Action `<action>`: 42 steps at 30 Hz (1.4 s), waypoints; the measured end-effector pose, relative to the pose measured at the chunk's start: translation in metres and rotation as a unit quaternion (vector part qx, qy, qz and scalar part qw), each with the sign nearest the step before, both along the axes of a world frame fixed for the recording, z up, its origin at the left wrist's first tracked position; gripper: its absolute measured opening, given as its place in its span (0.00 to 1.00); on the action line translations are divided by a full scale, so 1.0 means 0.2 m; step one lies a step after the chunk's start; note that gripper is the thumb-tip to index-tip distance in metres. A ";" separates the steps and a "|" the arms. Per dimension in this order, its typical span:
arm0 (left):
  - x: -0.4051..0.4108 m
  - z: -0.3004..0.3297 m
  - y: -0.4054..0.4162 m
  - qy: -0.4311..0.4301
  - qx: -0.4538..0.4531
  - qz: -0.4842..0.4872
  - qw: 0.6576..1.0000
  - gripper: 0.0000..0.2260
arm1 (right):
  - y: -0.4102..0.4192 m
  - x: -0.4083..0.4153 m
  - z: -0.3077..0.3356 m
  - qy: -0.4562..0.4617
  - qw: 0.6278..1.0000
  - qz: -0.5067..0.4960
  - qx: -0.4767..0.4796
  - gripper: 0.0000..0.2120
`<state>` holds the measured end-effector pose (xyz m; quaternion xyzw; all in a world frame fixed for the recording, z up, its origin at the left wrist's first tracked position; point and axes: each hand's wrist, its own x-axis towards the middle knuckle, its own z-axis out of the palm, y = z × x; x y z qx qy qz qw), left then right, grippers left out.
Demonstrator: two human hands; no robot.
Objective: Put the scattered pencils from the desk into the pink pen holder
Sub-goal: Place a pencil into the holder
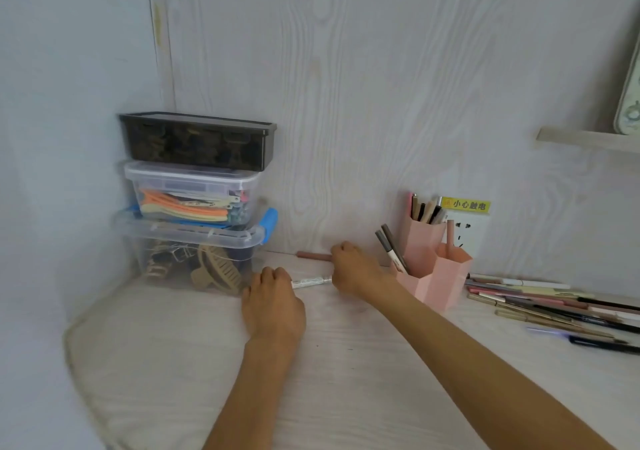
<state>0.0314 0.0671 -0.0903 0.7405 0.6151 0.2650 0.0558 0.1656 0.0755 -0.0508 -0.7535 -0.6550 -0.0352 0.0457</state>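
- White pencil (311, 281): lies flat on the desk (346, 380), running between our two hands; one end goes under the curled fingers of our left hand (273, 302), the other end reaches our right hand (353, 269). We cannot tell whether the right fingers actually pinch it.
- Brown pencil (313, 256): lies against the foot of the wall, its near end hidden behind our right knuckles; its far end points away from the fingers toward the boxes.
- Left hand: fingers curled together, closed over the white pencil's end.
- Right hand: fingers bent inward in a loose fist, tips hidden from us.
- Pink pen holder (433, 269): stands upright just beyond our right wrist, on the side away from the fingertips; several pens stand in its tall rear cell, two grey ones lean out of a low front cell.
- Scattered pencils (554, 307): a loose heap on the desk past the holder, well apart from both hands.
- Stacked storage boxes (197, 207): three, dark one on top, standing just beyond our left fingers.
- Wall socket (465, 233) with yellow label, behind the holder.
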 end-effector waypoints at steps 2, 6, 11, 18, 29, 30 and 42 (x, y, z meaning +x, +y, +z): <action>0.00 0.00 -0.01 0.018 -0.003 0.001 1.000 0.15 | 0.02 0.00 -0.03 -0.013 1.000 -0.018 0.006 0.19; 0.01 0.01 -0.01 0.030 -0.004 0.013 0.999 0.15 | 0.04 0.00 -0.01 0.021 0.999 -0.029 -0.004 0.14; 0.00 0.02 -0.02 0.040 -0.006 -0.001 0.999 0.15 | -0.07 -0.01 0.05 0.080 0.996 -0.006 -0.050 0.16; 0.00 0.04 -0.02 0.058 0.001 -0.019 0.998 0.14 | -0.44 0.11 0.01 0.098 0.991 0.092 -0.014 0.13; -0.06 0.09 -0.01 -0.061 -0.070 -0.161 0.983 0.06 | -0.91 0.68 -0.08 0.253 0.960 0.069 0.099 0.08; -0.05 0.11 -0.02 -0.102 -0.077 -0.181 0.975 0.06 | -0.93 0.72 -0.09 0.267 0.956 0.056 0.111 0.08; 0.27 0.63 -0.18 -0.371 0.125 -0.260 0.883 0.04 | -0.92 0.83 -0.18 0.327 0.934 0.072 0.123 0.10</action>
